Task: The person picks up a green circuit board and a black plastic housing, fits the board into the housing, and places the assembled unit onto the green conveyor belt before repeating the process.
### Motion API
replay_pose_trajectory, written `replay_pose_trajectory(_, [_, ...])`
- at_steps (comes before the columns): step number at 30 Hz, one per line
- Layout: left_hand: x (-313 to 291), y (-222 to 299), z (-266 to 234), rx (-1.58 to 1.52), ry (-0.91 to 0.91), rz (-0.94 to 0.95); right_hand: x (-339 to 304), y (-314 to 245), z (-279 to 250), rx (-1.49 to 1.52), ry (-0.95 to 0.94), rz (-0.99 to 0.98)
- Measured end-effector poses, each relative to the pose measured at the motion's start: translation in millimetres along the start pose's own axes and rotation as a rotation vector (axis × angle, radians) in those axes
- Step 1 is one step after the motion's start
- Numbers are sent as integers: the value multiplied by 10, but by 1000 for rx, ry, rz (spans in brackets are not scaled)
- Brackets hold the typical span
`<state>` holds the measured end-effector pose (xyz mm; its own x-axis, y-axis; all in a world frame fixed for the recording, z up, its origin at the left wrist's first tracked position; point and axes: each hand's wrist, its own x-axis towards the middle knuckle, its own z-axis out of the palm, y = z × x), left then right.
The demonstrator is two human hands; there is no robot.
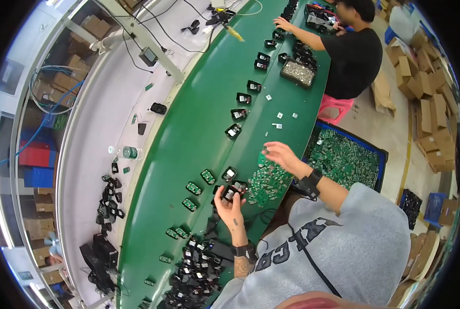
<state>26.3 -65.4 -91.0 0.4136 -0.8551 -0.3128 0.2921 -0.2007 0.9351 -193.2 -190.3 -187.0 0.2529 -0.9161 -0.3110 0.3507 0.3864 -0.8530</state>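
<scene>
My left hand is closed around a small black plastic housing with light parts inside, held just above the green work surface. My right hand is raised over the far end of a heap of green circuit boards. Its thumb and fingertips come together at a small dark spot, too small to name. Another black housing lies just beyond my left hand. Several green boards lie to the left of it. A big pile of black housings sits nearer to me.
A line of black housings runs away along the green table. Small white pieces lie scattered beside it. A co-worker sits at the far right, near a tray of small metal parts. A crate of green boards stands right of the table.
</scene>
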Motion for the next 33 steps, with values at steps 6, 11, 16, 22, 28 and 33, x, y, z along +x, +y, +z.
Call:
replay_pose_trajectory(6, [-90, 338, 817, 419, -8, 410, -463, -653, 152, 922, -294, 456])
replay_pose_trajectory(11, [-183, 467, 1241, 653, -31, 525, -642, -879, 41, 764, -359, 384])
replay_pose_trajectory(16, [-288, 433, 1322, 773, -22, 619, -730, -891, -7, 615, -441, 297])
replay_pose_trajectory(22, [-345, 407, 1301, 876, -58, 651, -697, -838, 1, 501, -417, 307])
replay_pose_trajectory(28, [-386, 338, 1122, 914, -37, 618, -697, -687, 120, 386, -441, 352])
replay_pose_trajectory(33, [-478, 357, 962, 306, 20, 121, -806, -880, 434, -378, -530, -295])
